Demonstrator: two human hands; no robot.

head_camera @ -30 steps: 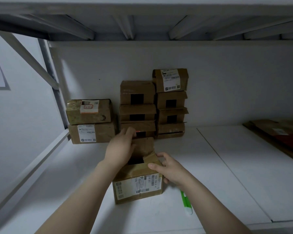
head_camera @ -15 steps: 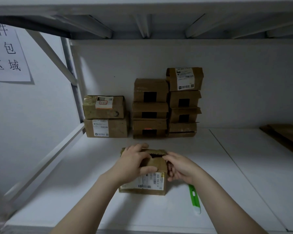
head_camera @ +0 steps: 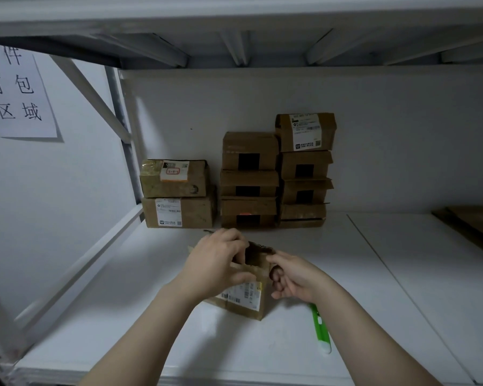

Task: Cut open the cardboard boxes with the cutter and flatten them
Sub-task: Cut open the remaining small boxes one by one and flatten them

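A small brown cardboard box (head_camera: 246, 302) with a white shipping label sits tilted on the white shelf (head_camera: 262, 344), its top open. My left hand (head_camera: 218, 263) grips its top left side, fingers over the rim and thumb across the front. My right hand (head_camera: 290, 274) touches the box's right edge with fingers curled; its grip is unclear. A green and white cutter (head_camera: 319, 328) lies on the shelf by my right forearm, held by neither hand.
Several cardboard boxes are stacked against the back wall: two on the left (head_camera: 177, 193), a middle stack (head_camera: 248, 179), a taller right stack (head_camera: 304, 168). Flattened cardboard (head_camera: 474, 224) lies far right. A paper sign (head_camera: 17, 90) hangs on the left wall.
The box has been turned and tilted, its right corner now nearest me. My left hand has shifted over the top rim and my right hand stays at the right edge.
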